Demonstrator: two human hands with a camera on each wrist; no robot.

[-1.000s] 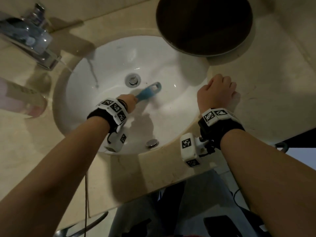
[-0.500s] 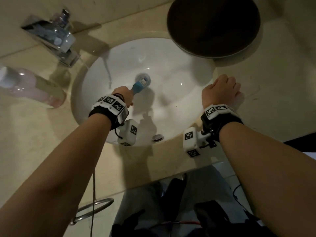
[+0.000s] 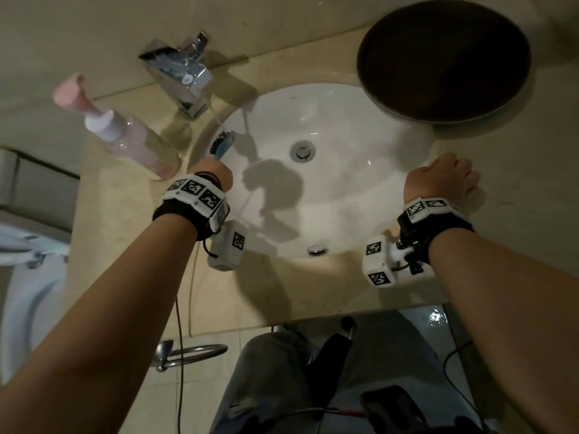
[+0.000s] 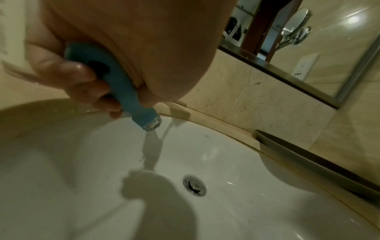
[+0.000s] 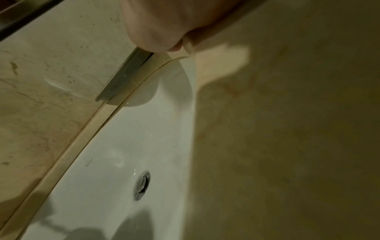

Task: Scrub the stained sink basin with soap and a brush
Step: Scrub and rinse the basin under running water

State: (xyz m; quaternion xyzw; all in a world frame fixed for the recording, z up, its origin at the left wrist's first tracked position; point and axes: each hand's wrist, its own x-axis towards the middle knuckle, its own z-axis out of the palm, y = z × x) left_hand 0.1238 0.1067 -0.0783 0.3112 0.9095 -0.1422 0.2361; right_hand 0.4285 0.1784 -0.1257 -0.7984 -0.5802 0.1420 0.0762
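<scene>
The blue brush (image 3: 223,145) is gripped by the left hand (image 3: 210,174) at the upper-left edge of the white sink basin (image 3: 344,195), its bristles blurred under a thin stream from the faucet (image 3: 181,73). The right hand (image 3: 441,180) is rested as a closed fist on the bench (image 3: 517,170) at the basin's right rim, nothing being held, its fingers cut off in the wrist view. The soap bottle (image 3: 131,136) is seen lying left of the basin.

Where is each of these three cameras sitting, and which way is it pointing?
Head: worn on the head, looking down at the sink basin, faucet and soap bottle; both forearms and hands show.
Left wrist: under the left hand, looking along the blue brush into the basin toward the mirror.
Right wrist: under the right hand, fingers curled on the countertop beside the basin.
Shared: all three show the drain.
</scene>
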